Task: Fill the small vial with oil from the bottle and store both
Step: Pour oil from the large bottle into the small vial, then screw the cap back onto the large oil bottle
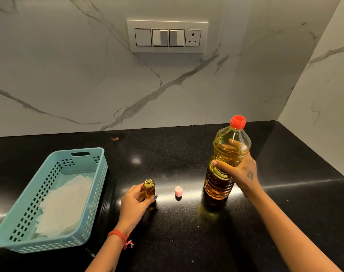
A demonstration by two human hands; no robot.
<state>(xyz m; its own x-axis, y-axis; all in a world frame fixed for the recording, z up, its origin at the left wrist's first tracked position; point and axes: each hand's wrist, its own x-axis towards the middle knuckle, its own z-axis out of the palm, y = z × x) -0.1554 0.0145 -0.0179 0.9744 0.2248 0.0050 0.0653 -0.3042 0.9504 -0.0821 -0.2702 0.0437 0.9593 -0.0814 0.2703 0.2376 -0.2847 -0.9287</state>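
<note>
Left hand nearest camera, red thread on wrist; fingers curled round small vial, upright on black counter, uncapped, oil inside. Pink cap just right of vial, apart from it. Right hand grips oil bottle at mid-body; bottle tilted slightly, red cap on. Blue basket at left, white paper inside.

My oil bottle glows golden yellow under its red cap, and the small vial shows amber beside a pink cap. The tabletop is speckled glossy black, the perforated basket teal with white paper inside. White marble wall runs with grey veins; a red thread circles my left wrist.
</note>
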